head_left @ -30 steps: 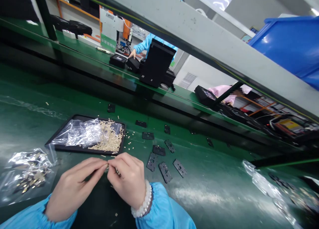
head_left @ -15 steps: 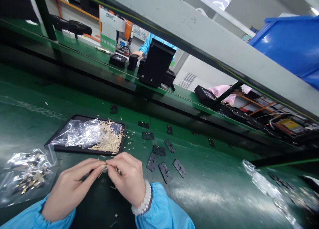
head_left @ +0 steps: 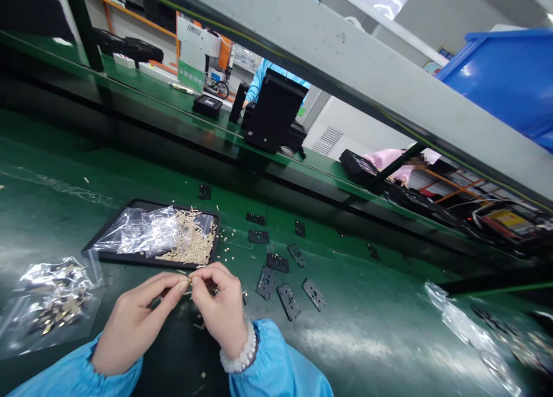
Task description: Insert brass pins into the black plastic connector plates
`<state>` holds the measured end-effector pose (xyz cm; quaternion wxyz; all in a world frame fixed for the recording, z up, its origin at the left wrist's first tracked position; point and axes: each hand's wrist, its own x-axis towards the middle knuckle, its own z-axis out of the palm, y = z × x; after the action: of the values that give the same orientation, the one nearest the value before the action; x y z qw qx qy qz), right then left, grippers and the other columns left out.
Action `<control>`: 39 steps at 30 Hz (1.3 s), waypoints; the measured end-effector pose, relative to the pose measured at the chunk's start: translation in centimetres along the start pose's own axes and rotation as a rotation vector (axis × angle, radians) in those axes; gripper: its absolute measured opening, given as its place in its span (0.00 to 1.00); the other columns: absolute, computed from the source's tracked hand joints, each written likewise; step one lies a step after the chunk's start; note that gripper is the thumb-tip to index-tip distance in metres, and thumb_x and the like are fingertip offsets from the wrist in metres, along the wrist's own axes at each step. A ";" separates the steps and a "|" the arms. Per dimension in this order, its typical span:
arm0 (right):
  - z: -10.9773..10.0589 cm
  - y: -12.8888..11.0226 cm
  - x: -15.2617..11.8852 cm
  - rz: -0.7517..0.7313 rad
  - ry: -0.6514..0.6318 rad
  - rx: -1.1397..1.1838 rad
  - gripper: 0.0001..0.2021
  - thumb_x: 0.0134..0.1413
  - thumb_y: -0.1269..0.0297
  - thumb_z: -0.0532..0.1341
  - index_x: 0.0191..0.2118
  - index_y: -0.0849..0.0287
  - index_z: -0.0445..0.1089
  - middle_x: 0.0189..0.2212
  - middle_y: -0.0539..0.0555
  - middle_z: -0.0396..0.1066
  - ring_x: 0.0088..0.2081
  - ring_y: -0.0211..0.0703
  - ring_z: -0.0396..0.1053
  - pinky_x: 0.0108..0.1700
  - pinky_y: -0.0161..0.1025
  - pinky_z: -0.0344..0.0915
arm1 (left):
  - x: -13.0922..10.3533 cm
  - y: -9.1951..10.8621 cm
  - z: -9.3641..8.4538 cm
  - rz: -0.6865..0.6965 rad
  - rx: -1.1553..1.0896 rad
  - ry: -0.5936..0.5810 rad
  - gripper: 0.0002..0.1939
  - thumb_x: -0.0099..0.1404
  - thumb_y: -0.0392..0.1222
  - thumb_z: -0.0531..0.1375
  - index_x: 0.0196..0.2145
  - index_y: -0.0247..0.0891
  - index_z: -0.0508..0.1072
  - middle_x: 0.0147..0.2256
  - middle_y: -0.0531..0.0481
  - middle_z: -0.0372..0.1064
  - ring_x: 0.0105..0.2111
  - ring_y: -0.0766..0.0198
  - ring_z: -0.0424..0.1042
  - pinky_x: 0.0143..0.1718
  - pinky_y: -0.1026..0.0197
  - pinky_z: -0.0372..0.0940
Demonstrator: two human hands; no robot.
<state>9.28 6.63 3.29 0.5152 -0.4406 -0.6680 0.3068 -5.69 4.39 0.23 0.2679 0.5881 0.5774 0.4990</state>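
Note:
My left hand (head_left: 136,316) and my right hand (head_left: 220,305) meet fingertip to fingertip just in front of a black tray (head_left: 153,261). Both are closed in a pinch on something small that their fingers mostly cover. A thin pale piece shows under the fingertips, too small to name. In the tray lie clear plastic bags (head_left: 149,230) and a heap of small beige strips (head_left: 190,244). Several flat black plates with holes lie to the right of my right hand, among them one black plate (head_left: 288,302).
A clear bag of shiny metal pieces (head_left: 60,313) lies at the left. Clear plastic (head_left: 464,328) stretches along the right side. A grey beam (head_left: 328,34) crosses overhead, with a blue bin (head_left: 510,80) above it. Across the bench a co-worker's blue sleeve (head_left: 258,80) shows behind black boxes.
My hands stay pinched together, with my right hand turned slightly. The view has shifted a little. Across the bench, the co-worker's hand has tilted a black box and is now mostly hidden.

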 end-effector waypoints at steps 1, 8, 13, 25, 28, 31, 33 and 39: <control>-0.2 0.1 0.1 -0.005 -0.024 0.016 0.07 0.53 0.73 0.61 0.29 0.58 0.77 0.26 0.52 0.76 0.29 0.40 0.75 0.31 0.32 0.71 | 0.0 -0.1 -0.2 -0.003 0.002 0.003 0.14 0.60 0.57 0.63 0.32 0.46 0.81 0.36 0.53 0.81 0.34 0.62 0.79 0.40 0.69 0.70; -1.8 -0.5 0.7 -0.368 -0.112 -0.352 0.07 0.62 0.68 0.62 0.35 0.56 0.79 0.27 0.50 0.77 0.30 0.39 0.73 0.34 0.37 0.64 | 1.0 1.6 -1.4 0.196 0.048 -0.025 0.10 0.62 0.51 0.62 0.29 0.46 0.81 0.30 0.55 0.81 0.28 0.65 0.80 0.34 0.73 0.70; -1.1 -0.9 0.3 -0.498 0.001 -0.460 0.07 0.58 0.73 0.60 0.32 0.59 0.75 0.25 0.50 0.74 0.29 0.39 0.70 0.32 0.39 0.59 | 1.0 3.0 -1.1 0.388 0.095 0.107 0.08 0.64 0.47 0.62 0.30 0.45 0.79 0.29 0.55 0.80 0.27 0.67 0.79 0.36 0.75 0.70; 0.1 1.1 2.3 0.348 0.029 0.124 0.10 0.54 0.59 0.59 0.29 0.58 0.72 0.24 0.50 0.73 0.27 0.42 0.69 0.32 0.38 0.67 | 1.3 1.0 -0.3 0.069 -0.012 0.066 0.12 0.60 0.55 0.63 0.28 0.46 0.80 0.31 0.53 0.80 0.28 0.63 0.78 0.32 0.71 0.70; -0.3 2.3 4.0 0.332 -0.022 0.077 0.06 0.50 0.62 0.63 0.26 0.57 0.73 0.22 0.50 0.73 0.27 0.43 0.70 0.34 0.40 0.66 | 1.6 0.5 -0.4 0.025 -0.001 0.049 0.15 0.59 0.58 0.62 0.29 0.45 0.79 0.31 0.51 0.80 0.28 0.60 0.78 0.32 0.67 0.71; -0.8 2.5 4.3 0.327 -0.135 0.114 0.08 0.46 0.67 0.65 0.36 0.54 0.78 0.29 0.49 0.77 0.31 0.44 0.73 0.36 0.39 0.66 | 2.0 0.6 -0.6 0.055 0.057 0.048 0.15 0.60 0.58 0.61 0.29 0.45 0.79 0.32 0.50 0.81 0.31 0.59 0.79 0.33 0.67 0.72; -1.2 2.0 3.7 0.406 -0.228 0.241 0.11 0.46 0.64 0.67 0.39 0.53 0.79 0.31 0.48 0.78 0.33 0.42 0.73 0.35 0.37 0.66 | 2.3 1.0 -0.5 0.128 0.090 0.042 0.13 0.62 0.55 0.60 0.30 0.46 0.79 0.34 0.51 0.81 0.33 0.59 0.80 0.34 0.68 0.71; -2.9 0.6 1.7 0.729 -0.238 0.545 0.20 0.33 0.48 0.75 0.26 0.60 0.75 0.19 0.45 0.67 0.19 0.31 0.60 0.21 0.31 0.58 | 2.4 3.0 0.5 0.378 0.165 0.009 0.06 0.65 0.46 0.59 0.33 0.47 0.76 0.33 0.54 0.79 0.32 0.63 0.79 0.35 0.69 0.69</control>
<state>12.05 8.29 4.33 0.3906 -0.4571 -0.4193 0.6802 -4.39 6.22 3.39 0.1180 0.7036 0.4970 0.4940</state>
